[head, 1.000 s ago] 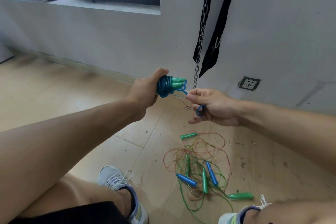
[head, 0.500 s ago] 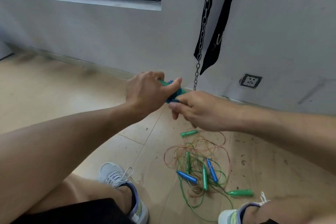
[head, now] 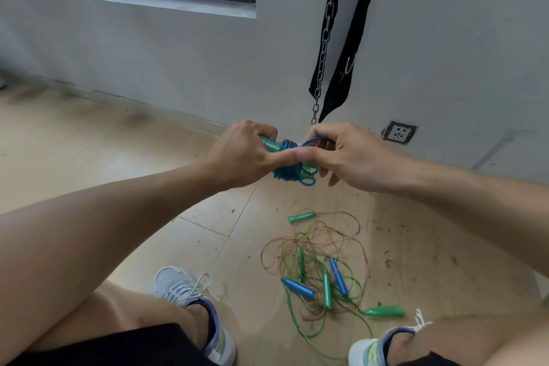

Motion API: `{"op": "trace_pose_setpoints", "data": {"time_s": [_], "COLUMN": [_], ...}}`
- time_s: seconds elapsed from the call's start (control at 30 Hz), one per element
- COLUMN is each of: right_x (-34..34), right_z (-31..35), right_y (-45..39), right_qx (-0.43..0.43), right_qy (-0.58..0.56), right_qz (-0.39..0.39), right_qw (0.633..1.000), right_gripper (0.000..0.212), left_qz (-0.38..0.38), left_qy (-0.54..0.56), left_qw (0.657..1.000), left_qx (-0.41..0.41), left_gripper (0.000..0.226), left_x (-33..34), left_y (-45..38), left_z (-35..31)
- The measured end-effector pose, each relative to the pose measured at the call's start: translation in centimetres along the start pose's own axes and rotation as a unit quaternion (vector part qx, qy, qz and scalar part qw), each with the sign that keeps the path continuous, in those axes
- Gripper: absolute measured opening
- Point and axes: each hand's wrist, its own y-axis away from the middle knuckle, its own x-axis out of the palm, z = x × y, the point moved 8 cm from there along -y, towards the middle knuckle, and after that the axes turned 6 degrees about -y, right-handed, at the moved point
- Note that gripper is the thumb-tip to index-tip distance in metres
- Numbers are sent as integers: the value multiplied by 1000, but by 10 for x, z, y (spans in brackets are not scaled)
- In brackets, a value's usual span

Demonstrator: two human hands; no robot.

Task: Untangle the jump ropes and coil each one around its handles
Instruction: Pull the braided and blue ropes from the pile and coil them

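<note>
On the floor (head: 118, 187) between the sneakers lies a tangle of jump ropes (head: 320, 270). Above it, the left hand (head: 243, 154) grips the green handles (head: 269, 144) wrapped in blue rope (head: 286, 163); the right hand (head: 353, 154) pinches its end loop.

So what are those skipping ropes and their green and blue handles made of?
The thin green and orange cords tangled on the floor look like translucent plastic: light passes through. The tapered green handle and blue handle look like smooth moulded plastic with a slight sheen. The coiled blue cord seems alike.
</note>
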Motion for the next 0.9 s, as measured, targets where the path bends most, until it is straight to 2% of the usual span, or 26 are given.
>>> {"op": "trace_pose_setpoints", "data": {"time_s": [0.17,0.3,0.4,0.53,0.77,0.9], "right_x": [6,-3,-11,-17,-14,-7], "right_z": [-6,-6,-10,-18,-20,-22], "right_y": [-3,-6,-7,-8,-10,-7], "right_qx": [5,-17,-6,13,30,54], "right_qy": [-40,-38,-35,5,73,97], "right_qz": [17,5,14,27,48,82], "right_qw": [999,999,999,1000,996,990], "right_gripper": [15,17,15,22,7,10], "left_qz": [31,51,62,59,55,59], "left_qy": [-49,-43,-16,44,52,42], "left_qw": [998,997,996,992,990,991], "left_qx": [-7,-34,-55,-102,-120,-113], "left_gripper": [65,57,51,43,44,47], "left_x": [7,14,14,9,11,15], "left_y": [6,9,7,5,8,11], "left_z": [0,1,4,15,14,11]}}
